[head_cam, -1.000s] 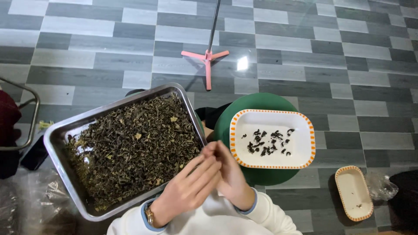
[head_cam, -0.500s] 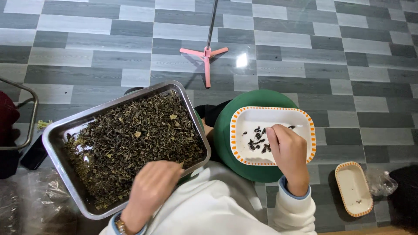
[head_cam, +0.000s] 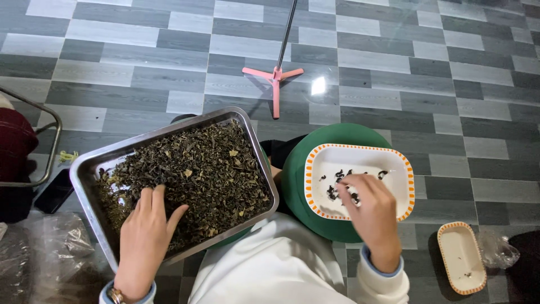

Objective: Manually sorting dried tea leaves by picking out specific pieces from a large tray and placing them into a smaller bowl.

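Sorting: left hand (head_cam: 147, 228) spread flat on leaves (head_cam: 191, 180) in tray (head_cam: 84, 166); right hand (head_cam: 368, 211) fingers curled over plate (head_cam: 402, 169), grip unclear; pick singly.

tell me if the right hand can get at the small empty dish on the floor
Probably yes: the right hand hovers over the white tray, and the small orange-rimmed dish lies uncovered just beyond it, nothing between.
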